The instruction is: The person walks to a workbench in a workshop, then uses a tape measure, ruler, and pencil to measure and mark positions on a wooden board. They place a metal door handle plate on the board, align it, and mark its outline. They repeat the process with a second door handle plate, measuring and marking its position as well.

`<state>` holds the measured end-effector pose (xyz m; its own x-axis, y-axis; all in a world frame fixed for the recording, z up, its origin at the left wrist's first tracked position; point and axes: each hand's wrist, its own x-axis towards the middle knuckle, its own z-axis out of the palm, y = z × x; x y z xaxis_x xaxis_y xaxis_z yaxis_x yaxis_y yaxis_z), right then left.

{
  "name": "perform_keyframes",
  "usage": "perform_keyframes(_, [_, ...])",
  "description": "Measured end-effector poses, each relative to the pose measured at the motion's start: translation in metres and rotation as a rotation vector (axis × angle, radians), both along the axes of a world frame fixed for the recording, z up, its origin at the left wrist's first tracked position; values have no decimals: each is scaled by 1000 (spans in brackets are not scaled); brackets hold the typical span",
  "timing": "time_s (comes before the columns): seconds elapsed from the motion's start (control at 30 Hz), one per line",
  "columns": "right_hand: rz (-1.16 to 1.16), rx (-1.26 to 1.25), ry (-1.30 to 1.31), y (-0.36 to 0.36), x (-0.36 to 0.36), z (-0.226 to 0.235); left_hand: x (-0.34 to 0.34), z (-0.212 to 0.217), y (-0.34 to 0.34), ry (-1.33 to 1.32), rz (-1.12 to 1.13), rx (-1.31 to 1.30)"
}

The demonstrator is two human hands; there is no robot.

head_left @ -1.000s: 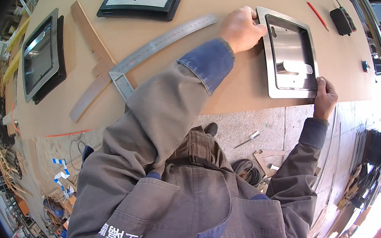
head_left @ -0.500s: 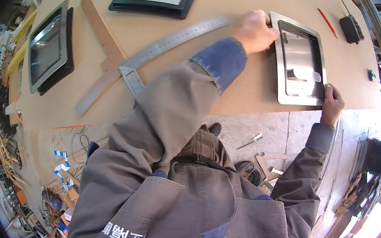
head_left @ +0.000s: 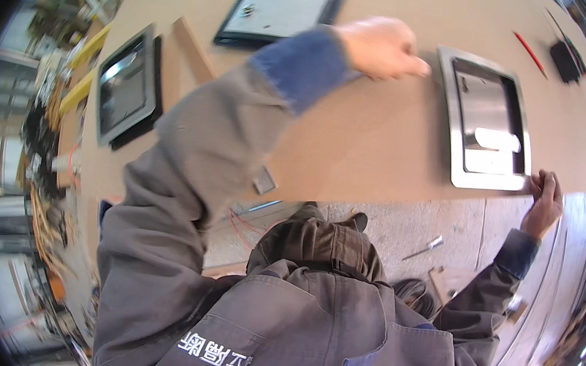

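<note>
The recessed metal panel (head_left: 488,112) lay on the brown tabletop (head_left: 357,140), to the person's right and near the front edge, with its bright rim facing up. The left hand (head_left: 381,47) hung just beside the panel's left edge, a small gap between them; its fingers were curled inward and blurred, so whether they pinched anything could not be told. The right hand (head_left: 545,203) was at the panel's lower right corner with its fingers bunched together; whether they gripped the corner or only touched it was unclear. A red pencil (head_left: 530,53) and a black device (head_left: 567,61) lay beyond the panel. Farther left were a pale, dark-edged panel (head_left: 282,6), a wooden strip (head_left: 194,50) and a second recessed panel (head_left: 126,82).
</note>
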<state>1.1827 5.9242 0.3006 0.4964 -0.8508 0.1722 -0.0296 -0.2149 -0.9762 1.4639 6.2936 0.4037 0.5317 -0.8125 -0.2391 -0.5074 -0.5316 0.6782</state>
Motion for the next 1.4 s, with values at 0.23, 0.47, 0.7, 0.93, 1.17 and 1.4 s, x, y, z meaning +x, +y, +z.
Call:
perform_keyframes(0.23, [50, 137, 174, 117, -11, 30, 62, -8, -24, -56, -24, -200])
perform_keyframes(0.47, [-160, 113, 253, 176, 7, 40, 94, -40, -92, 93, -180, -353])
perform_keyframes(0.7, [-283, 54, 305, 193, 15, 39, 92, -48, -122, 171, -416, -283])
perform_keyframes(0.93, [-353, 54, 307, 192, 19, 36, 90, -49, -132, -42, -506, -302])
perform_keyframes(1.17, [-386, 31, 315, 191, 27, 41, 88, -58, -147, -17, -418, -316])
perform_keyframes(1.4, [-443, 64, 262, 177, 24, 41, 67, -51, -146, -208, -331, -301])
